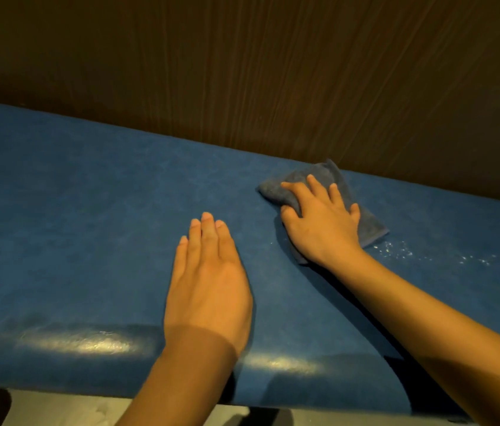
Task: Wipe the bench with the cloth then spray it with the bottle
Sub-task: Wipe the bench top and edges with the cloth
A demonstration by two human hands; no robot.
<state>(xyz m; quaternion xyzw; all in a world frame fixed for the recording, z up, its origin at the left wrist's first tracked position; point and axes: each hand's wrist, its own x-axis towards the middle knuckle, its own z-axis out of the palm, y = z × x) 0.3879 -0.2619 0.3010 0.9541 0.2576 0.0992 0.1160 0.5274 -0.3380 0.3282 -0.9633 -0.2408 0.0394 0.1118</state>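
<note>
Left hand (pixel 208 281) comes in closest, flat and palm down on the blue padded surface (pixel 73 210), fingers straight and together, holding nothing. Further out, the right hand (pixel 322 222) is spread wide on the grey-blue cloth (pixel 368 224), fingers straight and pressing it down near the back edge, just in front of the brown wood-grain wall (pixel 273 72). The thumb sits by a bunched fold, though whether it nips the fabric is hard to tell. White specks (pixel 396 250) scatter across the surface right of the cloth. Pale floor (pixel 73 410) shows below the front edge.
</note>
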